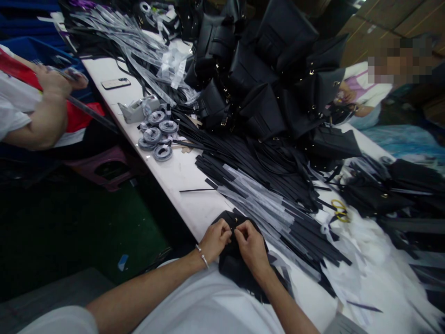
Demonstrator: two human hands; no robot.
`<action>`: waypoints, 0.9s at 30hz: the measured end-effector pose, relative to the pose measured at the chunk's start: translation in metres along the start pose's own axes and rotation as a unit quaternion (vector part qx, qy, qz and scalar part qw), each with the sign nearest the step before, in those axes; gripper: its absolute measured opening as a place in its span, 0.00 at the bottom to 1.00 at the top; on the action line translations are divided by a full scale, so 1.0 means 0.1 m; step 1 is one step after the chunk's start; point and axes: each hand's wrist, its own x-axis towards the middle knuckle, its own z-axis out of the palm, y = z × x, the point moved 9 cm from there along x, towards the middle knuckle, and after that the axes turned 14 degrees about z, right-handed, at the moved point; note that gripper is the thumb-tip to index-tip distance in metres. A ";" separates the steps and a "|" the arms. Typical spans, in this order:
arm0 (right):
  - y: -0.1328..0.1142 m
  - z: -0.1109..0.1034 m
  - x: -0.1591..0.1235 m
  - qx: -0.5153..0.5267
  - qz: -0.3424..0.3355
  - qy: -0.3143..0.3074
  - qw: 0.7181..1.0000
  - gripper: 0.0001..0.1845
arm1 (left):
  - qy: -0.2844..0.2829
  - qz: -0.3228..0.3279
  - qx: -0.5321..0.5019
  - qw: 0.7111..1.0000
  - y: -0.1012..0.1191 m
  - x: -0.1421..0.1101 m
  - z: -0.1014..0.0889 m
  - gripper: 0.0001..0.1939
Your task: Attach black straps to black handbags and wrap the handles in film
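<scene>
A small black bag (232, 265) lies at the near edge of the white table (187, 181), partly under my hands. My left hand (214, 240) pinches the bag's top edge by a small gold stud, fingers closed. Touching it from the right, my right hand (251, 245) also grips the bag's top with curled fingers. A thin bracelet rings my left wrist. What sits exactly between the fingertips is too small to see.
A fan of black straps (264, 185), some wrapped in clear film, spreads just beyond my hands. Black handbags (264, 74) are heaped at the back. Tape rolls (158, 134), a tape dispenser (137, 110), a phone (116, 83) and yellow scissors (339, 209) lie about. Other people sit left and far right.
</scene>
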 end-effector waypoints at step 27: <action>-0.26 0.08 -0.10 -0.230 -0.115 0.095 0.962 0.12 | 0.068 -0.050 -0.161 0.983 -0.27 0.19 -0.16 0.10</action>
